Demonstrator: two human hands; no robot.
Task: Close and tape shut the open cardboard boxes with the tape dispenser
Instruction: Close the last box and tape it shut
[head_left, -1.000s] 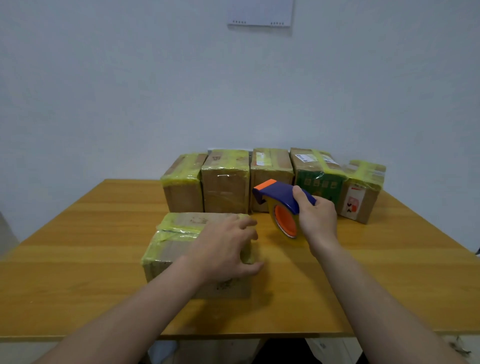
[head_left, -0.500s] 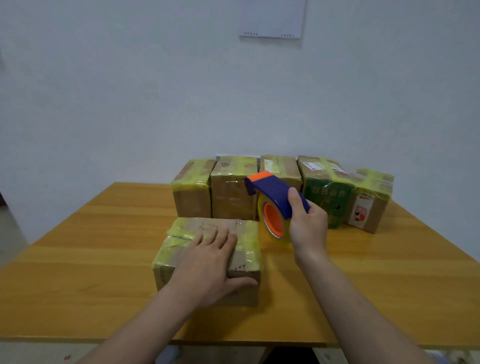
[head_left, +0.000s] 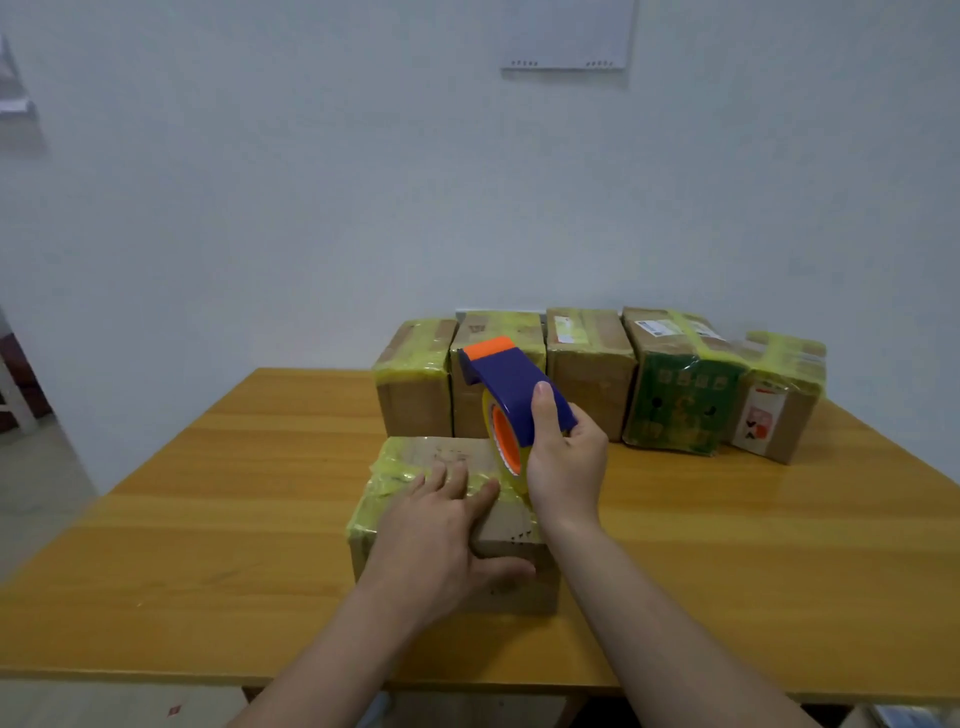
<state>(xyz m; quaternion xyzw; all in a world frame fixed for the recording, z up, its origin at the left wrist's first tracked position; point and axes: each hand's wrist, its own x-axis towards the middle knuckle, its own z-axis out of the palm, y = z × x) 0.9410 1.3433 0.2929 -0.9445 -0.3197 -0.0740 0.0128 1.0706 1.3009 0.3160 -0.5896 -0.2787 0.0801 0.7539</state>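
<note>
The tape dispenser (head_left: 511, 387) is held above the right rear part of the front box (head_left: 434, 452). Its long axis slants from the right grip (head_left: 566, 465) up and away to the left. The orange blade end points toward the back row, and the blue handle runs down into the palm. The tape roll (head_left: 506, 441) stands on edge with its orange core facing left. Its lower rim is at the box top, just beside the left grip's fingertips; I cannot tell whether they touch.

The right grip is curled round the blue handle from the right side, with the thumb laid along the top. The left grip (head_left: 441, 540) lies flat on the box top, fingers straight and pointing away. Its thumb is spread out across the front face.

The front box sits on the worktop (head_left: 208, 519) with its flaps down and yellowish tape banding its top. Its front face is turned toward the person. I cannot tell which way its longer side runs.

Five taped boxes (head_left: 589, 364) stand in a row along the far edge against the wall, with only a narrow gap behind the front box. Broad wood stretches left and right of the front box, and a strip of wood separates it from the near edge.
</note>
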